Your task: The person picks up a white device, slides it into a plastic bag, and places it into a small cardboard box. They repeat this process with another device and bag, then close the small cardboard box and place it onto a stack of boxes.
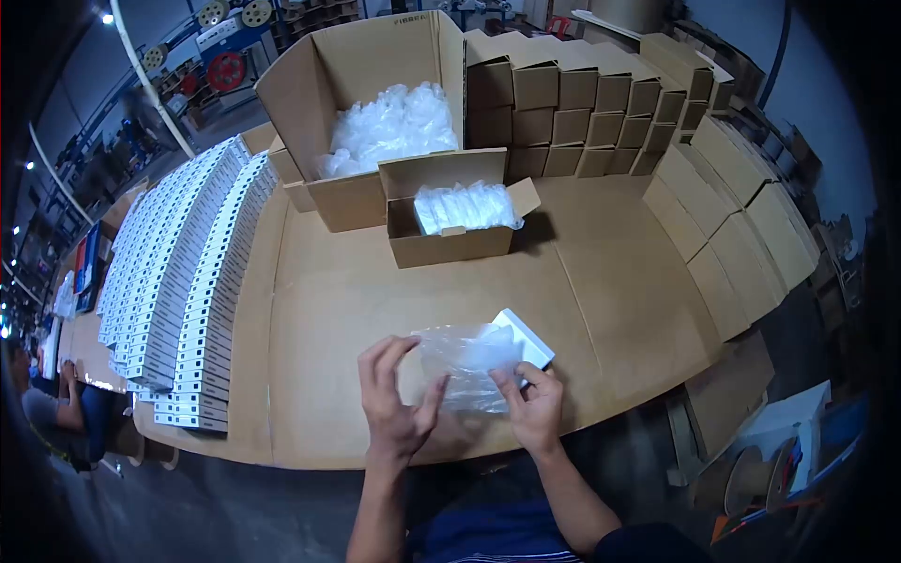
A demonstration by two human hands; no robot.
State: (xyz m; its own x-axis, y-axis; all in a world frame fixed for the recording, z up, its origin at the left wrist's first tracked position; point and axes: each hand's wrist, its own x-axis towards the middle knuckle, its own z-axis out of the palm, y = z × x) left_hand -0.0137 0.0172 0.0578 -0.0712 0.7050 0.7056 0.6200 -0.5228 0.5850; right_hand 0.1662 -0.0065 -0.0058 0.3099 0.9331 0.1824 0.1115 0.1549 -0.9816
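A clear plastic bag (pixel 465 361) is stretched between my hands above the cardboard-covered table. My left hand (pixel 399 399) is at the bag's left end, with its thumb and fingers spread apart. At the bag's right end my right hand (pixel 535 403) pinches the plastic between thumb and fingers. A small white box (pixel 526 340) lies just behind the bag and my right hand, partly hidden by them. Farther back, an open carton (pixel 450 251) holds several wrapped white items (pixel 465 206).
Behind stands a big open carton (pixel 347 205) with clear plastic bags (pixel 399 122). Stacks of white boxes (pixel 178 272) line the left side. Small brown cartons (pixel 572 89) are piled at the back, flatter ones (pixel 723 216) at right. Another person (pixel 66 403) sits at far left.
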